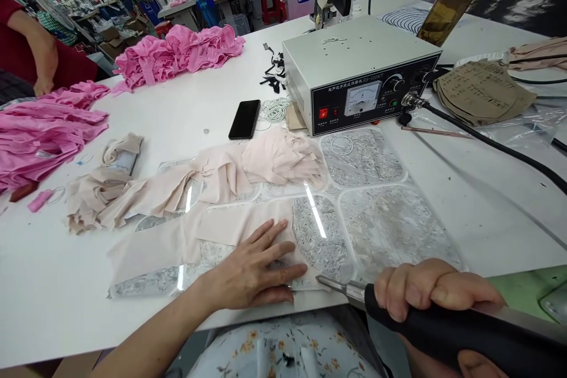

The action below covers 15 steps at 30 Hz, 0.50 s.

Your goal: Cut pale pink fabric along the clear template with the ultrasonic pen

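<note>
My left hand (257, 269) lies flat with fingers spread on a beige fabric piece (239, 221) that rests over a scratched clear plate (381, 224) near the table's front edge. My right hand (432, 292) is closed around the black handle of an ultrasonic cutting tool (443, 325). The tool's metal tip (330, 284) points left and sits at the fabric's edge, just right of my left fingertips. More beige pieces (186, 186) are heaped behind my left hand.
A grey ultrasonic control box (361, 74) stands at the back, its black cable (487, 142) running right. A black phone (245, 119) lies left of it. Pink fabric piles (177, 56) cover the far left, where another person's arm (42, 56) reaches. Brown paper patterns (482, 91) lie right.
</note>
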{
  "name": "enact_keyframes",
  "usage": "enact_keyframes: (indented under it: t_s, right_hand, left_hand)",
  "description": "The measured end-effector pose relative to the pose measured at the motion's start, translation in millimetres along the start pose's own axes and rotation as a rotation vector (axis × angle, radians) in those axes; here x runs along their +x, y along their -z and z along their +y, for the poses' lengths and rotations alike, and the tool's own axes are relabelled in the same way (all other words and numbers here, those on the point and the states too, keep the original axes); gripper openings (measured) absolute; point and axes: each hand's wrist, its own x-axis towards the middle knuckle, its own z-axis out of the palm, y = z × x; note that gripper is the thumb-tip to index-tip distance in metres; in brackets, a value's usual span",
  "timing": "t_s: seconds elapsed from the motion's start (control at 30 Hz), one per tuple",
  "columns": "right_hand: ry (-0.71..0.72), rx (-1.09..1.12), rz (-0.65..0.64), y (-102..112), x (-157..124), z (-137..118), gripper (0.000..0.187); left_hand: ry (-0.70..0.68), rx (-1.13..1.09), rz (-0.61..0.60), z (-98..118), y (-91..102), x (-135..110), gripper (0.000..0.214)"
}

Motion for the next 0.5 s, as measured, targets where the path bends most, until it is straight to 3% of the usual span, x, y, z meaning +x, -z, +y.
enact_keyframes:
  t_s: [0.33,0.5]
  right_hand:
    - [-0.001,-0.05,0.002,-2.3,0.3,-4.4,0.017]
    - [-0.008,-0.035,0.021,-3.1,0.9,-3.5,0.017]
  left_hand:
    - [-0.006,-0.04,0.01,-0.5,0.7,-0.6,0.034]
    - [-0.013,-0.03,0.004,-0.7,-1.1,-0.9,0.042]
